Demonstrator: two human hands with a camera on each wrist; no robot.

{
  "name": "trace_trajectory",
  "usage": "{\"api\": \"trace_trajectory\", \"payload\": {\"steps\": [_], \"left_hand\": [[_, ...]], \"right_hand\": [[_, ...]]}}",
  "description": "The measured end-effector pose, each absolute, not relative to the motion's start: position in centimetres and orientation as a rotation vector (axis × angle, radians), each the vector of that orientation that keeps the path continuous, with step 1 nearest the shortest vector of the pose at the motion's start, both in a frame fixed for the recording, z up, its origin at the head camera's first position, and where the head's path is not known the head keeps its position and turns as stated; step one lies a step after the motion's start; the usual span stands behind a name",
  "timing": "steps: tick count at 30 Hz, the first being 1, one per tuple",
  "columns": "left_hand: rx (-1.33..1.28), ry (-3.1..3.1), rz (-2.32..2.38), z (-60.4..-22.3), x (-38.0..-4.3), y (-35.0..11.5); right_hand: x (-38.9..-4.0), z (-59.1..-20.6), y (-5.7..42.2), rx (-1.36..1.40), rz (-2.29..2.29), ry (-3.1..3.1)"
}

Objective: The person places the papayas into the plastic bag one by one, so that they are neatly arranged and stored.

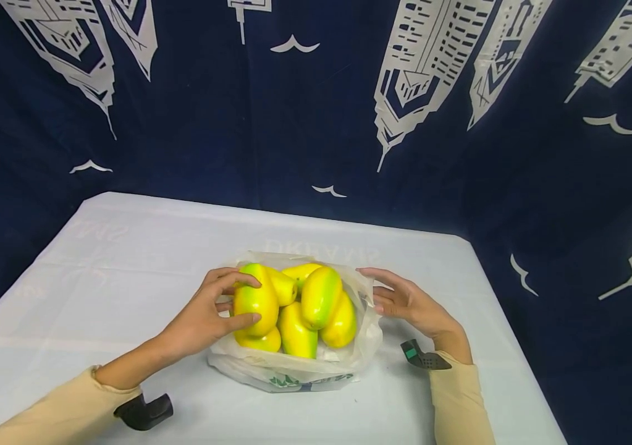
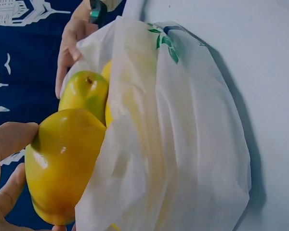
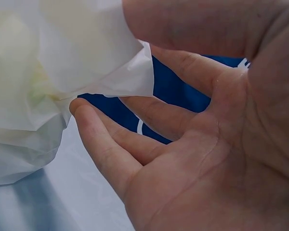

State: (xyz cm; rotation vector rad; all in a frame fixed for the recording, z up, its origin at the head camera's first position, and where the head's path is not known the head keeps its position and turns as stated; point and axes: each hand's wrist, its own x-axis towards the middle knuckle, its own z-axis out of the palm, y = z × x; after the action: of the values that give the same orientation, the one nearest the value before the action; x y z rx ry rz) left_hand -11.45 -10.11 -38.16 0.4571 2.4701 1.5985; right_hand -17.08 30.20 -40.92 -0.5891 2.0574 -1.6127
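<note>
A white plastic bag (image 1: pixel 293 374), with green print low on its front, stands on the table with its mouth upward. Several yellow-green mangoes (image 1: pixel 321 296) fill it. My left hand (image 1: pixel 204 318) grips the leftmost mango (image 1: pixel 257 303), thumb on its near side and fingers round the far side. That same mango (image 2: pixel 65 163) shows at the bag's rim in the left wrist view. At the bag's right rim is my right hand (image 1: pixel 410 303); the thin plastic edge (image 3: pixel 130 77) lies between its thumb and fingers. The bag hides some of those fingertips.
A white cloth covers the table (image 1: pixel 126 278), with faint lettering showing on it. Behind and to the right hangs a dark blue curtain (image 1: pixel 304 123) with white building and bird shapes. Black wrist devices (image 1: pixel 143 413) sit on both forearms.
</note>
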Motion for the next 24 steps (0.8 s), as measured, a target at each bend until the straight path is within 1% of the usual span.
{"api": "trace_trajectory", "payload": {"steps": [8,16,24], "left_hand": [[0.441,2.596,1.482,-38.7,-11.3,-9.6],[0.383,2.484,1.557,-39.0,-10.8,-8.4],[0.444,2.445,1.578,-39.2,-10.3,-8.2]], "right_hand": [[-17.1,-40.9,30.1,-0.590,-1.610,2.061],[-17.0,-40.9,30.0,-0.564,-1.606,2.070],[-17.0,-40.8,30.1,-0.583,-1.598,2.085]]}}
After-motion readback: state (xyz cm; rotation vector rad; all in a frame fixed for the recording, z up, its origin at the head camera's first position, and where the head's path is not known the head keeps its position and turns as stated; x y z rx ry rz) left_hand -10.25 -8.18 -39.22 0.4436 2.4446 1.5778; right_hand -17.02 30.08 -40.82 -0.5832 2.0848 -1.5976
